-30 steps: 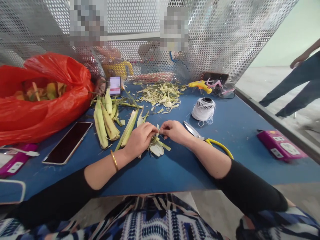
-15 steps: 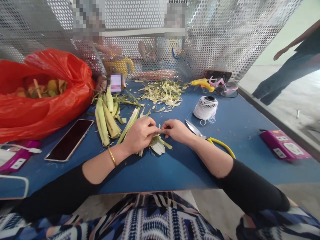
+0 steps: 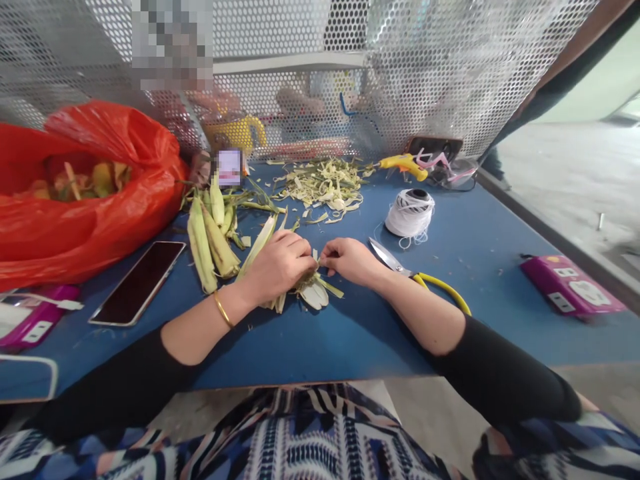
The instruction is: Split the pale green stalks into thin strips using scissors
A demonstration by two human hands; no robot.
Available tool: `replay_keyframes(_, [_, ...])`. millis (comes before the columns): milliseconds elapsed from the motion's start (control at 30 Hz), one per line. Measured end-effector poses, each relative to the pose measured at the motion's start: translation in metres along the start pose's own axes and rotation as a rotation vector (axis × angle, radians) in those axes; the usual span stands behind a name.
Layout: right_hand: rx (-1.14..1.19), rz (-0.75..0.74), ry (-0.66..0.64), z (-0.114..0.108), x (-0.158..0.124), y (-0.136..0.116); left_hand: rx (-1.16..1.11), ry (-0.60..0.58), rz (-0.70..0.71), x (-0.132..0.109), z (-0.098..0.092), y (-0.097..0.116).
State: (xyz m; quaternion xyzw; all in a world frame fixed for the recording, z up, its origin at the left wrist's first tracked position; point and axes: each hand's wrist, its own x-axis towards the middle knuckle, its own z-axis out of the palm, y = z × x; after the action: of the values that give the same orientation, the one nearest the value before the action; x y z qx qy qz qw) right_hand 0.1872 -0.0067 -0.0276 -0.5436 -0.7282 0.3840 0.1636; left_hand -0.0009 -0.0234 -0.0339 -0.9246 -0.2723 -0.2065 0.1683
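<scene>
My left hand [image 3: 283,263] is closed, its curled fingers over a small bundle of corn husk pieces [image 3: 315,295] on the table. To its right, my right hand [image 3: 353,260] is pinched close to the top of the bundle; whatever lies between thumb and finger is too small to make out. Pale husk ends stick out below and right of my left fingers. A long husk leaf [image 3: 260,245] lies behind my left hand. Scissors with yellow handles [image 3: 440,285] lie beside my right wrist, blades pointing away, next to a cone of white thread [image 3: 411,215].
Whole husks [image 3: 213,240] lie left of my hands, shredded husk [image 3: 325,187] behind them. A red plastic bag [image 3: 150,193], a phone [image 3: 140,283] and a purple power strip [image 3: 570,285] stand around. A yellow glue gun [image 3: 407,165] lies before the perforated metal screen [image 3: 280,33].
My left fingers have gone from a pinch against my right fingertips to lying lower over the husk bundle. My right hand has barely moved. The person at right has moved behind the screen's edge.
</scene>
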Motion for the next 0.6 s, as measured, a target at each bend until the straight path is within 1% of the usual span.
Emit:
replay_keyframes(167, [-0.040, -0.032, 0.020, 0.000, 0.000, 0.000, -0.006, -0.071, -0.015, 0.000, 0.000, 0.001])
replay_keyframes(300, [-0.068, -0.074, 0.049, -0.001, 0.001, 0.002, -0.086, -0.070, -0.063, -0.003, -0.001, -0.001])
replay_keyframes(400, [-0.085, -0.067, 0.037, -0.005, 0.000, 0.003, -0.159, -0.088, -0.102, -0.007, -0.004, -0.006])
replay_keyframes(500, [-0.195, -0.063, 0.007, -0.013, -0.002, 0.001, -0.230, -0.122, -0.104, -0.011, -0.007, -0.012])
replay_keyframes(600, [-0.340, -0.099, -0.037, -0.021, -0.004, -0.002, -0.304, -0.136, -0.134, -0.016, -0.009, -0.018])
